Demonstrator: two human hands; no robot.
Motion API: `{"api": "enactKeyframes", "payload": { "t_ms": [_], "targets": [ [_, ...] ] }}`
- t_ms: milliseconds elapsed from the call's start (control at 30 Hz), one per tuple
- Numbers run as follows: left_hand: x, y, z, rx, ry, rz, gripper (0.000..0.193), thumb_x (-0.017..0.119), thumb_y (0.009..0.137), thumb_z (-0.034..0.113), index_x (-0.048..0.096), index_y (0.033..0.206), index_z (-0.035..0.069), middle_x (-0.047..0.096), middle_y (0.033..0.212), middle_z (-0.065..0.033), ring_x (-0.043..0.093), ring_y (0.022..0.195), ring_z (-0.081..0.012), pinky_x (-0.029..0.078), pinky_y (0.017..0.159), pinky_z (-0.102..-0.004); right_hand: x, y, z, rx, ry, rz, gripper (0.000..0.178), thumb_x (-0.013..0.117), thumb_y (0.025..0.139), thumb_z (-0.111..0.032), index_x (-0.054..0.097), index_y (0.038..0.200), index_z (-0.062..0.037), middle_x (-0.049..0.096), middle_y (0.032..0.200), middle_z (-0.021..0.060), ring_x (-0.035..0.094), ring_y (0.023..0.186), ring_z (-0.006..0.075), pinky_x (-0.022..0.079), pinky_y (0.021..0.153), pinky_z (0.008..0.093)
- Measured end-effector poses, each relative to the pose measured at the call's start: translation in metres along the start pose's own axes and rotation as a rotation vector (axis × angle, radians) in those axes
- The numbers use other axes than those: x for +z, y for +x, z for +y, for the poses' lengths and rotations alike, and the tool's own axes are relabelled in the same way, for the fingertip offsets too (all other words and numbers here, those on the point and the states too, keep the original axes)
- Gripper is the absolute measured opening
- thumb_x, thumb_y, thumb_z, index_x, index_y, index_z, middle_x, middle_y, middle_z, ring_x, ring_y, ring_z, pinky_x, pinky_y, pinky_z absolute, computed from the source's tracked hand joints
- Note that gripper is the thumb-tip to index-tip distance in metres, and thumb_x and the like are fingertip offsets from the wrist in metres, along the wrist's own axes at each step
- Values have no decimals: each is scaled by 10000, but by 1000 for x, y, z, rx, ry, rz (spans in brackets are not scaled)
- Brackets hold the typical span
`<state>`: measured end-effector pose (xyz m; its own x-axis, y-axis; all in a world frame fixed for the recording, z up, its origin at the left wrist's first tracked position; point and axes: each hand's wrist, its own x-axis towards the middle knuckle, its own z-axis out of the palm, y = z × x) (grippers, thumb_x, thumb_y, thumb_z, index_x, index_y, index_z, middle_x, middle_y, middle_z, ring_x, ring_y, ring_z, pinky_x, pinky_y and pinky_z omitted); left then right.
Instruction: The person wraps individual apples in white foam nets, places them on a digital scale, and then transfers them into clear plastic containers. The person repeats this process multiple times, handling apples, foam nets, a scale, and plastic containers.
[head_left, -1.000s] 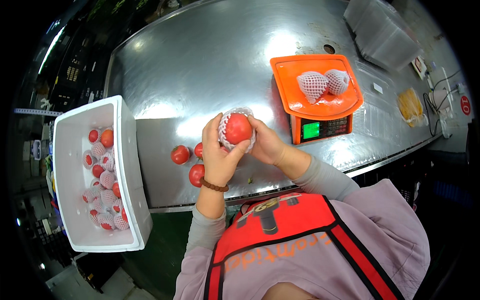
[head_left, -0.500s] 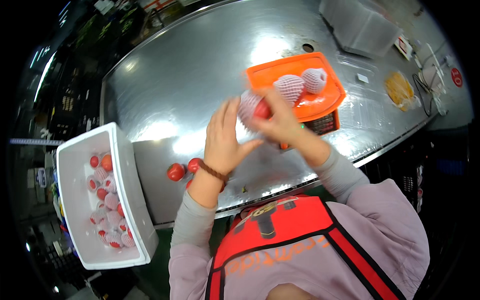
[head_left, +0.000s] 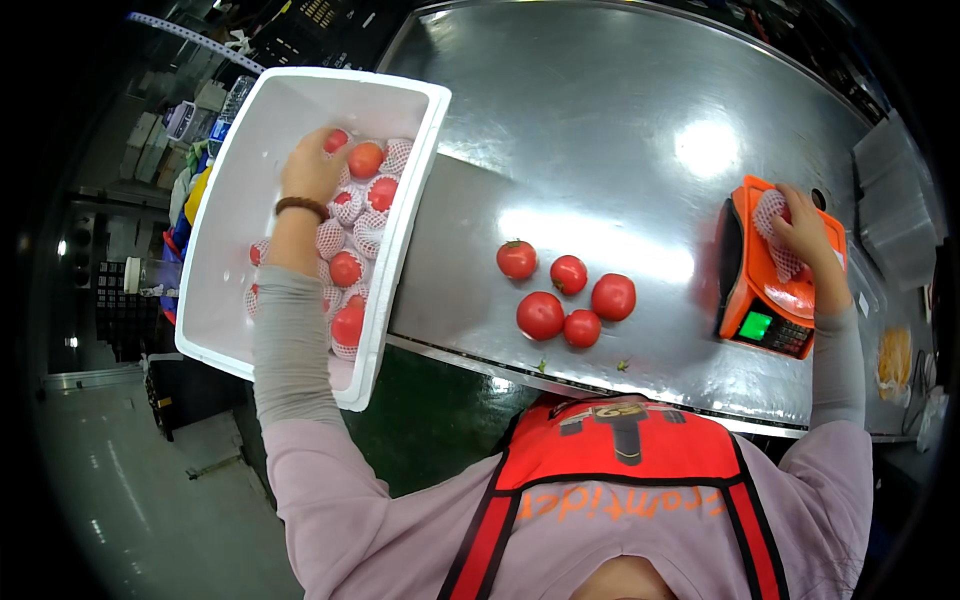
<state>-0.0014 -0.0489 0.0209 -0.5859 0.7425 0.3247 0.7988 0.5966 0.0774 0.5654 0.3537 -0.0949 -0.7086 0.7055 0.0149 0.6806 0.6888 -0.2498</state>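
In the head view, holding the two hands well apart, one at each side. Holding the left hand (head_left: 312,168) down inside a white foam box (head_left: 227,250), with fingers bent against a red tomato (head_left: 336,140) near the far end. Covering part of that tomato, so not showing any clear grip; being unable to tell holding from mere touching. Wearing a brown bracelet (head_left: 302,206) on the left wrist. Showing an orange-red tomato (head_left: 365,160) just beside the left hand, and several net-wrapped tomatoes (head_left: 346,268) lying close together along the right side of the box, some with red skin peeping out of the white foam netting.

Resting the right hand (head_left: 803,232) over an orange scale (head_left: 748,300) near the right end of the table (head_left: 560,120), with fingers and thumb against a net-wrapped fruit (head_left: 770,215) on the pan. Hiding part of it too; being unable to tell a firm hold from a light touch. Displaying a green-lit screen (head_left: 755,326) on the near side of the scale.

Showing five bare tomatoes (head_left: 541,316) in a loose cluster on the table, between the box and the scale. Showing small green scraps (head_left: 623,366) nearer the table's front edge, and clear plastic containers (head_left: 893,190) beyond the scale.
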Motion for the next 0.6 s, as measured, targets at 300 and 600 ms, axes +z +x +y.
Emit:
{"api": "enactKeyframes", "payload": {
  "t_ms": [300, 600],
  "targets": [
    [125, 25, -70, -35, -147, -296, 496, 680, 779, 275, 579, 1200, 31, 585, 1212, -209, 544, 1148, -353, 447, 960, -408, 5, -16, -17, 211, 54, 140, 650, 573, 805, -200, 385, 1411, -61, 485, 1355, 217, 477, 1248, 342, 373, 1036, 391],
    [186, 69, 12, -193, 365, -576, 409, 488, 909, 277, 482, 1281, 106, 529, 1325, -148, 474, 1241, -339, 394, 1008, -436, -1, -67, -117, 125, 213, 454, 601, 655, 835, -116, 419, 1377, -5, 527, 1322, 183, 511, 1222, 286, 384, 1018, 363]
  ]
}}
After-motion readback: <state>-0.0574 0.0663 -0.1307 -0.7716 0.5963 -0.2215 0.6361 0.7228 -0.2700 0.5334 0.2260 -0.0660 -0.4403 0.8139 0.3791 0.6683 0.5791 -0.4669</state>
